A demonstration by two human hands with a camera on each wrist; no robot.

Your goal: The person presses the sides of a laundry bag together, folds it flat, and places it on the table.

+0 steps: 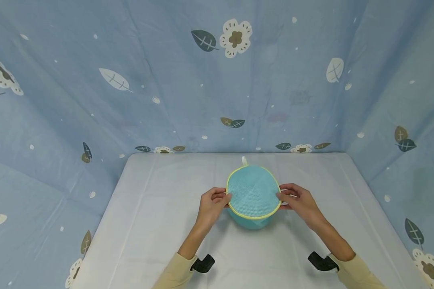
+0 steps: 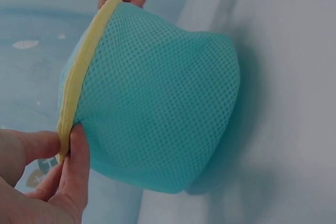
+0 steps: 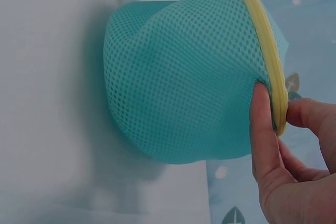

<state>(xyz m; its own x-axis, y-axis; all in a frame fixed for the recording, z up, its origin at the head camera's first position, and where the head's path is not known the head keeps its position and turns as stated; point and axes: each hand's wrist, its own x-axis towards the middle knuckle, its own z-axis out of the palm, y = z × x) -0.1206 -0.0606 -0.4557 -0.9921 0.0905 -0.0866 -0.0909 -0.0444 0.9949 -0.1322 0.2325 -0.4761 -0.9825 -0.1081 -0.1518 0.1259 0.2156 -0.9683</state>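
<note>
A turquoise mesh laundry bag with a yellow trimmed rim stands near the middle of the table, its round mesh top facing up. A small white tab sticks up at its far edge. My left hand pinches the rim on the left side between thumb and fingers. On the opposite side my right hand pinches the same rim. Both wrist views show the bag's soft mesh wall bulging below the yellow trim. I cannot make out anything inside the bag.
A white cloth covers the table. Blue curtains printed with leaves and flowers hang behind and along both sides. Black wrist mounts sit at the cuffs of the beige sleeves.
</note>
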